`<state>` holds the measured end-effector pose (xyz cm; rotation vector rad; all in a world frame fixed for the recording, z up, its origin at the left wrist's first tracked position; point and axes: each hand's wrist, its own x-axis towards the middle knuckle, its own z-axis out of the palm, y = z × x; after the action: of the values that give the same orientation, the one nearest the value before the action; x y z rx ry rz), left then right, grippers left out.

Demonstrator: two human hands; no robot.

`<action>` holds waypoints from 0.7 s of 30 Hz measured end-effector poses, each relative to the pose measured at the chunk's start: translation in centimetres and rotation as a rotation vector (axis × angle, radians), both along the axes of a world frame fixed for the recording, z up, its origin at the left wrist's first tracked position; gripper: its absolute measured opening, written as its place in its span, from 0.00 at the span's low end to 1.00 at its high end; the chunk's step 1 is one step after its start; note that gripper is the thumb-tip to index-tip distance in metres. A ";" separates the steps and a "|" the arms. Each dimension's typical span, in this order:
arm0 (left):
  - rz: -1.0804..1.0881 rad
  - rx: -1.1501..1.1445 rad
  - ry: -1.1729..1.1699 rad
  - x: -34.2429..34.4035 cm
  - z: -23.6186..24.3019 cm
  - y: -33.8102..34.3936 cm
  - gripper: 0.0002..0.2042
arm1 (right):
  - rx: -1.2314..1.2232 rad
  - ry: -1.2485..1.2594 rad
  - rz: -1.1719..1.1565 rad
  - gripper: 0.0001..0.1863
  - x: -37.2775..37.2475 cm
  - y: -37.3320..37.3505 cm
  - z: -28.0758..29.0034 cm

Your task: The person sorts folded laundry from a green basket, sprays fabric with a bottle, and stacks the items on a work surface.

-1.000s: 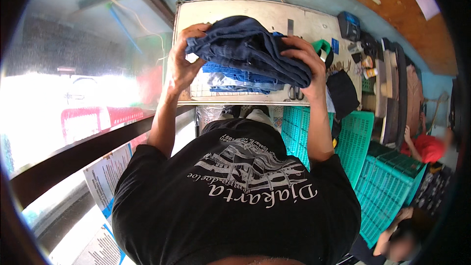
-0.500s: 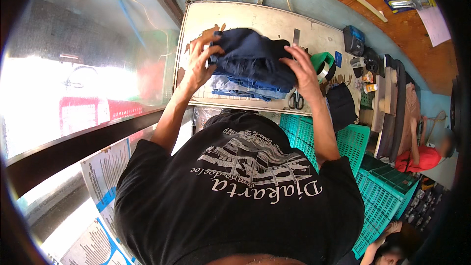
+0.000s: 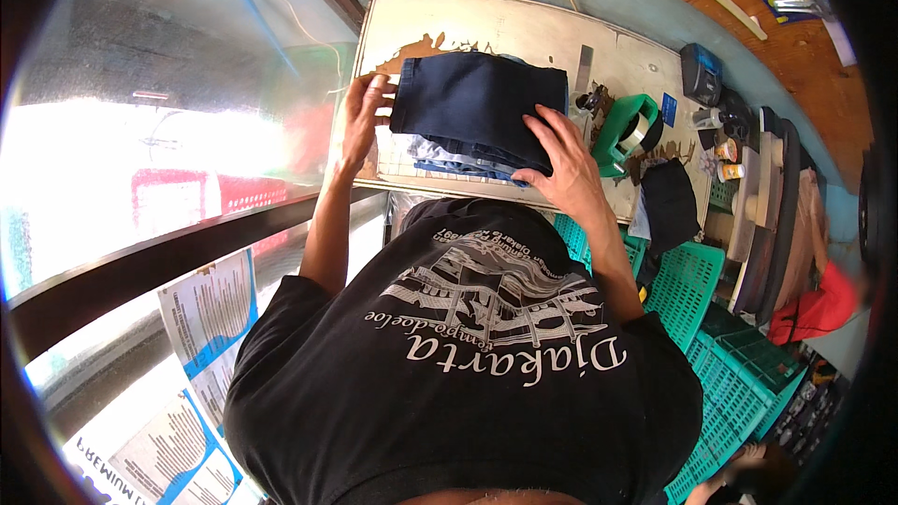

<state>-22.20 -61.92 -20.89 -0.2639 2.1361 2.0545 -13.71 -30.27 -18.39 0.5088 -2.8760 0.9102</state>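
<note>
Navy garment [image 3: 482, 98] lies folded on top of the denim stack [image 3: 458, 165], on the pale desk [image 3: 468, 17]. Left hand [image 3: 366, 122]: grip spread, fingers parted at the garment's left edge; contact uncertain. Right hand [image 3: 566, 164]: grip spread, fingertips on the garment's right side, thumb apart by the stack's near corner.

Risks (judged): lower layers jut toward the person, so uneven pressure could skew the pile or slide the top piece off. A wide sweep of the right hand could knock the green tape dispenser [image 3: 613, 145] just beside it.

Count: hands, 2; navy garment on top, 1; layers beneath, not countable; tape dispenser, 1; flat metal strip [image 3: 585, 65], 1; orange-and-white containers [image 3: 732, 172], 2; dark folded cloth [image 3: 670, 204] at right, 1.
</note>
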 end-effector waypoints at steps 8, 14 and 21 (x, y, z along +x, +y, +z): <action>-0.026 -0.227 0.305 -1.2 1.0 1.4 0.27 | 0.082 0.066 0.029 0.29 0.2 -0.1 -1.2; -0.061 -0.324 0.098 -1.1 -0.2 0.1 0.24 | 0.028 0.019 0.023 0.27 0.5 -0.6 -0.7; -0.159 -0.058 0.057 -1.1 -1.2 -0.8 0.24 | -0.077 -0.089 -0.059 0.22 -0.4 -0.7 1.3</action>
<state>-23.29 -62.76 -22.11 -0.0415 2.1750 1.9366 -14.11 -30.92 -17.10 0.3838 -2.9032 1.0554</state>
